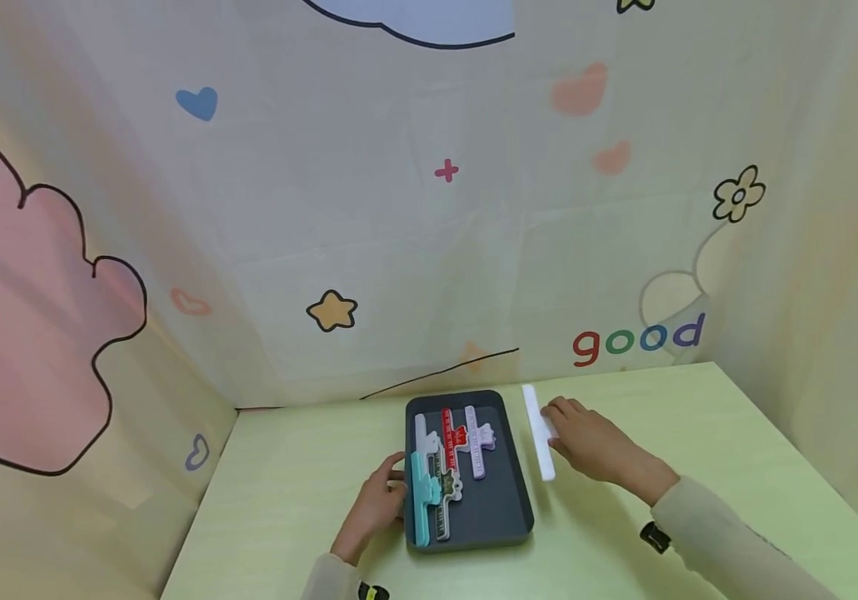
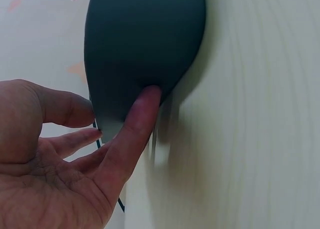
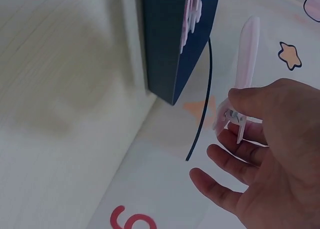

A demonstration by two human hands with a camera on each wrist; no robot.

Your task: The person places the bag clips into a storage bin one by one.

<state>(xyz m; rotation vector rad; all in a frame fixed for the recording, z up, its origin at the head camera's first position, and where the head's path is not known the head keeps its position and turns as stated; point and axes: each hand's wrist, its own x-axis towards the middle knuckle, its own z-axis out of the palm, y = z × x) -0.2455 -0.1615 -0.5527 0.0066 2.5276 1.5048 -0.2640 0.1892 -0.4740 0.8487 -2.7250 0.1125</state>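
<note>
A dark grey tray (image 1: 489, 523) lies on the table. My left hand (image 1: 375, 505) touches its left side; in the left wrist view the fingers (image 2: 142, 114) rest nearly straight against the outer wall, the thumb by the rim. To the right of the tray, my right hand (image 1: 589, 440) pinches a long white plastic clip (image 1: 538, 433) above the table. Its spring shows in the right wrist view. Inside the tray lie a turquoise clip (image 1: 420, 500), a white clip (image 1: 421, 433), a red clip (image 1: 447, 433), a dark patterned clip (image 1: 441, 517) and a pale lilac clip (image 1: 475, 442).
The pale green wood-grain table (image 1: 286, 492) reaches back to a printed curtain (image 1: 399, 208) with hearts, stars and the word "good". Similar curtain hangs at both sides. The tray's raised rim stands between the held clip and those inside.
</note>
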